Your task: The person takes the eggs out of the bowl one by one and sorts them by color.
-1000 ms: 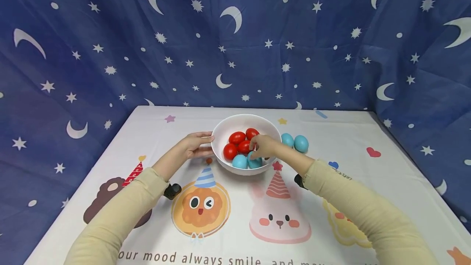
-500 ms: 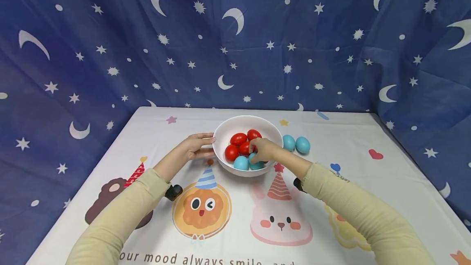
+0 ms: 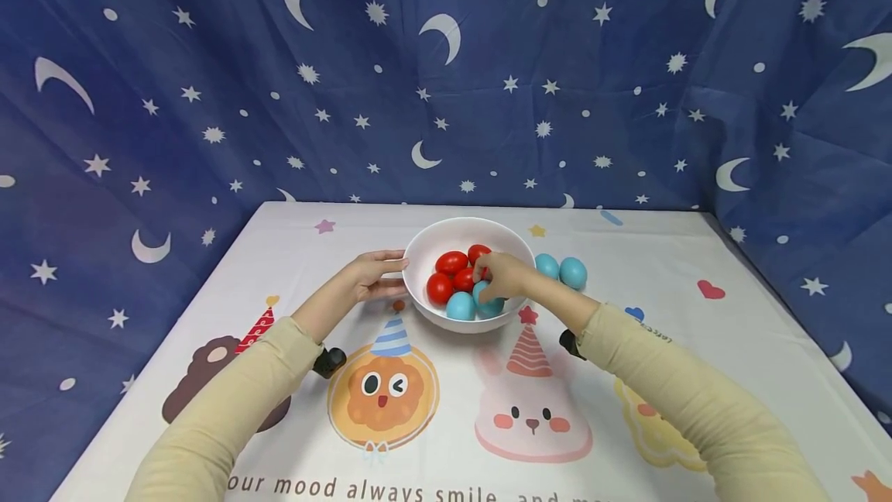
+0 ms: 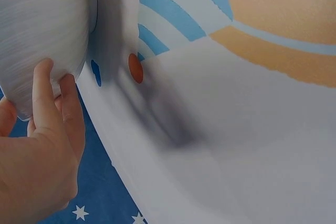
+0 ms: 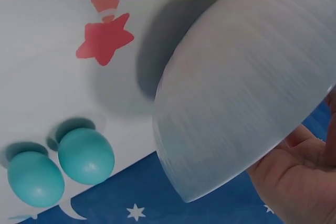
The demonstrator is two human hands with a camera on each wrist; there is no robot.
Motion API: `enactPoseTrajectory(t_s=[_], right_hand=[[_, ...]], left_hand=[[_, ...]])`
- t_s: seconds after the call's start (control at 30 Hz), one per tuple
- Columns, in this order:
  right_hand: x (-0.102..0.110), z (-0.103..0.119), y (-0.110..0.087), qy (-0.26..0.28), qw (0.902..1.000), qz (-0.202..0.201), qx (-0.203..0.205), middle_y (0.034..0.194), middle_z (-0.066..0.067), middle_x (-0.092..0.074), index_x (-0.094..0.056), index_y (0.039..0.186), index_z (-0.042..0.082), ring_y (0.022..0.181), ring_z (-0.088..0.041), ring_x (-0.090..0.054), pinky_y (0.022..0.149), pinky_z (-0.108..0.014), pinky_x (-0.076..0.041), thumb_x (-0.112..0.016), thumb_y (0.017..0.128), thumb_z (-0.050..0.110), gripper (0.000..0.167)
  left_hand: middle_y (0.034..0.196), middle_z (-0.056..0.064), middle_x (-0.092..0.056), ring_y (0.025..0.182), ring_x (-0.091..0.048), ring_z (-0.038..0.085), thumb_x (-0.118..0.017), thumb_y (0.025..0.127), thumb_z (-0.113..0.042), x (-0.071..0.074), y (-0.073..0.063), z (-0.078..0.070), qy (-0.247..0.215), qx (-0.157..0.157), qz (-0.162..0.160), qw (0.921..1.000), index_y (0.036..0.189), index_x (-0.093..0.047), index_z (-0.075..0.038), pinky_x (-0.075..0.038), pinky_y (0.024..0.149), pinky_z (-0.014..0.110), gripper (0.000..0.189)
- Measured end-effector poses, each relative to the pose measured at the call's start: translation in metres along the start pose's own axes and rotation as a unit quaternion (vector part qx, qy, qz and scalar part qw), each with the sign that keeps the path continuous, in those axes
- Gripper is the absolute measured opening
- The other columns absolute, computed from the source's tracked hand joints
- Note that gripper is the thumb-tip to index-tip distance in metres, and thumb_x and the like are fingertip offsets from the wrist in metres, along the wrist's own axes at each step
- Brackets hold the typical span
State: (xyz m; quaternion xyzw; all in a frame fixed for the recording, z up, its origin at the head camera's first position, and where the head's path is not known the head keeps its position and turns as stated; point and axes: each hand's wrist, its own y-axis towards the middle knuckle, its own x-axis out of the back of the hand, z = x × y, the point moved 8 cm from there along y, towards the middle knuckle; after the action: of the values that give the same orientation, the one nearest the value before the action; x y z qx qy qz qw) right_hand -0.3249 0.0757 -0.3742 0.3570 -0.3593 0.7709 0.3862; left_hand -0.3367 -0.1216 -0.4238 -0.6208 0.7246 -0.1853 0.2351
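Note:
A white bowl (image 3: 425, 242) stands on the table with several red eggs (image 3: 451, 263) and two light-blue eggs in it. My left hand (image 3: 369, 273) holds the bowl's left side. In the left wrist view, fingers (image 4: 44, 95) lie against the bowl's outer wall (image 4: 42, 19) and the thumb is by the rim. Inside the bowl my right hand (image 3: 507, 273) grips the right-hand light-blue egg (image 3: 490, 305); the other light-blue egg (image 3: 460, 306) sits just left of it. In the right wrist view, the bowl wall (image 5: 247, 77) hides the fingertips.
Two more light-blue eggs (image 3: 574, 273) lie on the printed tablecloth (image 3: 418, 479), to the right of the bowl. Behind the table hangs a dark blue curtain (image 3: 488, 138) with moons and stars.
My right hand and the light-blue egg in its fingers have shifted slightly up and to the right over the last half second. The left hand keeps its place at the bowl.

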Motion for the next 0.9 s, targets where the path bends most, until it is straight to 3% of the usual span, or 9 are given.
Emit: enactPoseTrajectory(t_s=[0.27, 0.5, 0.7, 0.9], right_hand=[[0.006, 0.001, -0.002, -0.003, 0.9999, -0.004, 0.011, 0.092, -0.012, -0.06, -0.061, 0.1, 0.002, 0.083, -0.021, -0.054, 0.069, -0.024, -0.059, -0.068, 0.078, 0.004, 0.023], [0.016, 0.006, -0.005, 0.006, 0.9986, -0.028, 0.045, 0.091, -0.013, -0.06, -0.062, 0.096, 0.001, 0.085, -0.023, -0.053, 0.069, -0.025, -0.059, -0.067, 0.076, 0.002, 0.02], [0.018, 0.006, -0.005, 0.014, 0.9991, -0.024, 0.031, 0.105, -0.016, -0.061, -0.062, 0.105, 0.001, 0.097, -0.028, -0.055, 0.079, -0.031, -0.061, -0.069, 0.078, 0.004, 0.028], [0.025, 0.009, -0.008, 0.024, 0.9981, -0.032, 0.046, 0.115, -0.021, -0.062, -0.063, 0.113, -0.003, 0.105, -0.032, -0.056, 0.086, -0.036, -0.06, -0.067, 0.08, 0.003, 0.034]], left_hand=[[0.144, 0.017, -0.038, 0.083, -0.061, 0.017, -0.054, 0.096, -0.012, 0.001, 0.0, 0.0, 0.008, 0.003, 0.002, 1.0, 0.145, -0.037, -0.013, -0.062, 0.071, 0.023, 0.052], [0.143, 0.015, -0.039, 0.095, -0.06, 0.022, -0.056, 0.095, -0.012, 0.0, 0.0, -0.001, 0.003, 0.002, -0.006, 1.0, 0.144, -0.039, -0.014, -0.062, 0.073, 0.024, 0.051], [0.144, 0.016, -0.038, 0.108, -0.057, 0.026, -0.055, 0.095, -0.013, -0.002, 0.001, -0.001, 0.009, 0.002, -0.002, 1.0, 0.145, -0.038, -0.014, -0.061, 0.073, 0.024, 0.052], [0.144, 0.015, -0.038, 0.104, -0.058, 0.025, -0.056, 0.095, -0.013, 0.0, 0.0, -0.002, 0.009, 0.002, -0.005, 0.9999, 0.144, -0.039, -0.014, -0.062, 0.072, 0.024, 0.052]])
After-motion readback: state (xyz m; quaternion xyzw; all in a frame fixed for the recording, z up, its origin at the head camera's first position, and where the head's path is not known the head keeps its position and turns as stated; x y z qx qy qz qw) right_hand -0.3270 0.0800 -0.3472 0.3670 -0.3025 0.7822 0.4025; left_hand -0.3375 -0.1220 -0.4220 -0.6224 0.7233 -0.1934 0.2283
